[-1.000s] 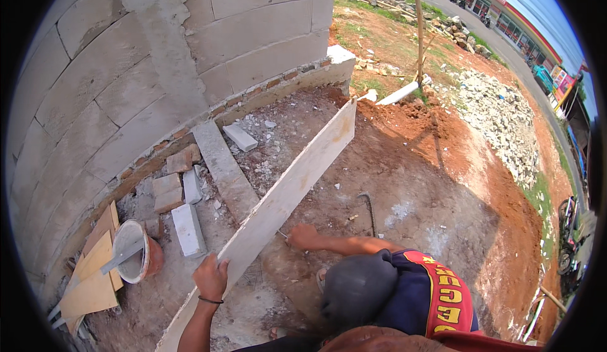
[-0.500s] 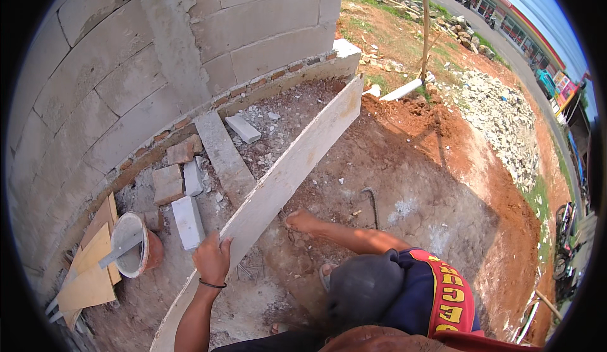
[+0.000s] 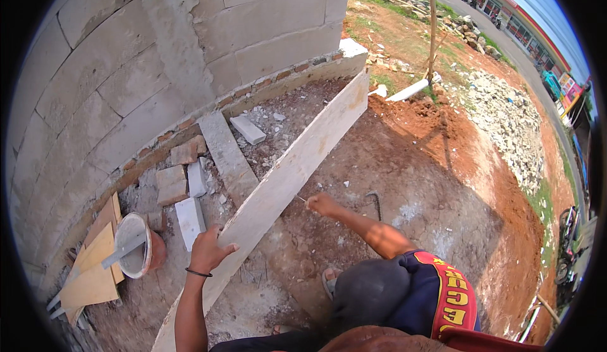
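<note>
A long whitish board stands on edge, running diagonally from the lower left to the wall corner. My left hand, with a black wristband, grips its top edge; the fingers go over the edge and the thumb lies across the near face. My right hand is out of view. Close to the board's right face, a co-worker's hand pinches something thin, perhaps a nail or wire. This crouching co-worker wears a dark cap and a navy and red shirt.
Left of the board stand a bucket with a trowel, plywood scraps, loose blocks and a flat plank. A block wall rises behind. A bent metal bar lies on the dirt to the right.
My left thumb has spread away from the fingers along the board. The co-worker's hand has moved up and right, and the thin thing in it now shows. The view has shifted slightly.
</note>
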Demonstrator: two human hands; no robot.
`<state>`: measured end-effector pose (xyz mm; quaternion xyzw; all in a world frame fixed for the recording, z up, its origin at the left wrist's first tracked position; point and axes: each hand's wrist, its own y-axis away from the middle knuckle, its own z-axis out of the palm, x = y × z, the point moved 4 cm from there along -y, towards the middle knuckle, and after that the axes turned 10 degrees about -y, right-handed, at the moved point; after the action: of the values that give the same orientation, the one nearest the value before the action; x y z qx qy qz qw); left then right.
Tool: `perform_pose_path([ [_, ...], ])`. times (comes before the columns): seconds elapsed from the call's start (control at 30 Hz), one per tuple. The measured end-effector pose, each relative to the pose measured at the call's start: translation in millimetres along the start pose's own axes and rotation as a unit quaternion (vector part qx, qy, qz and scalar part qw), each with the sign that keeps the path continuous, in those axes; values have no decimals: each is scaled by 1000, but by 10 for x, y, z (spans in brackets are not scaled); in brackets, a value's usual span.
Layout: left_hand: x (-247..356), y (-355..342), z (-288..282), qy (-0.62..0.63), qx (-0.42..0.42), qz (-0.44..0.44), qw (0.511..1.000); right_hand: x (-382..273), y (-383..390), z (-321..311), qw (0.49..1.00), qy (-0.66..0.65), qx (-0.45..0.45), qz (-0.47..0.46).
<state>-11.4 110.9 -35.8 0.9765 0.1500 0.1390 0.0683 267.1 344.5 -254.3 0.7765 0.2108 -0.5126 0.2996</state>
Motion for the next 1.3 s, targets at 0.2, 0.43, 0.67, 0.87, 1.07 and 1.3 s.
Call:
perform_pose_path([
  [0.2,37,119,325,-23,90,-7,996,87,161,256,978,194,67,-41],
  [0.43,148,160,397,-32,101,-26,994,-1034,865,806,970,88,-222,-49],
  [0.67,160,147,320,-22,113,-30,993,-686,975,1673,860,302,-362,-194],
  [0.87,-67,273,292,-28,138,-53,989,-1066,670,1735,916,319,-234,-67],
  [1.07,331,208,337,-54,118,27,991,-840,618,1357,973,194,-105,67],
  [1.3,933,-34,250,4,104,59,993,-677,647,847,985,160,56,21],
])
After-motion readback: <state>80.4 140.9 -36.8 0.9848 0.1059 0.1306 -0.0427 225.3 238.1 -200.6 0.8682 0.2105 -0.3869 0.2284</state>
